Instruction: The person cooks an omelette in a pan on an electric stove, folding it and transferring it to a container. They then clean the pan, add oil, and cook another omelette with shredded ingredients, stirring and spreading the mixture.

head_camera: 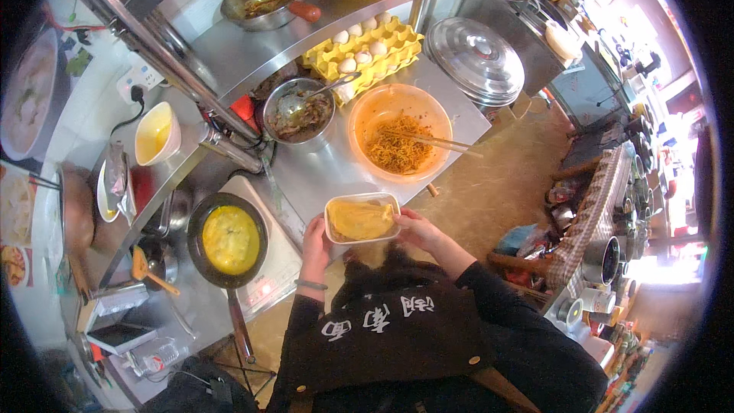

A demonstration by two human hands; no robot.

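A white rectangular food container (362, 236) is held level between my two hands, with a folded yellow egg sheet lying in it. My left hand (316, 241) grips its left end, and my right hand (417, 230) has the right end. To the left, a black frying pan (196, 246) with yellow egg (230, 240) in it stands on a white induction cooker (275, 275). Beyond the container, an orange plastic bowl (358, 132) holds fried noodles (401, 146) and a pair of chopsticks (441, 142).
A metal pot (298, 139) of dark food with a spoon stands beside yellow egg trays (395, 40). Stacked metal lids (476, 57) lie at the counter's far right. An orange spatula (141, 267) and a bowl of yellow liquid (155, 135) are at left. A metal shelf (321, 26) overhangs the counter.
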